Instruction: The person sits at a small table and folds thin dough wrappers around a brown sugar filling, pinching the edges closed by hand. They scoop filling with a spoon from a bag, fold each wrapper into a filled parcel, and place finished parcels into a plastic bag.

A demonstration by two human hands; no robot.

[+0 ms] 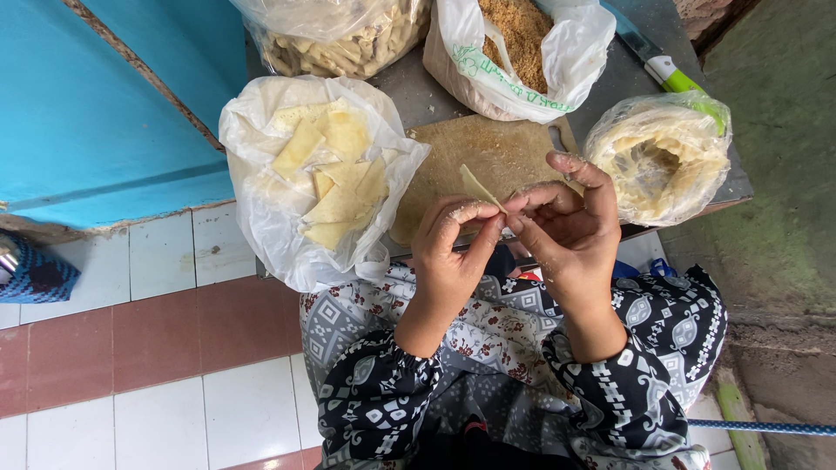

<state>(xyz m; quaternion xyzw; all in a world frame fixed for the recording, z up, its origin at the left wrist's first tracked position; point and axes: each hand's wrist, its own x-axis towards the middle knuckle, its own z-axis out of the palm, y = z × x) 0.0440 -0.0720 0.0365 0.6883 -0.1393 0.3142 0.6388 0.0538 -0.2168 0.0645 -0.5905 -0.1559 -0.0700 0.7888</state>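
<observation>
Where both hands' fingertips meet, pale dough strip [480, 185] pinched between left hand [453, 252] and right hand [570, 231].

Both hands' fingers [484, 211] pinch a thin dough strip [480, 185].

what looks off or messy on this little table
Little stands out. The green-handled knife lies at the table's far right edge, partly tucked behind the bag of rolled dough, which overhangs that edge. Both hands are flour-dusted, pinching a dough piece. Nothing spilled.
</observation>
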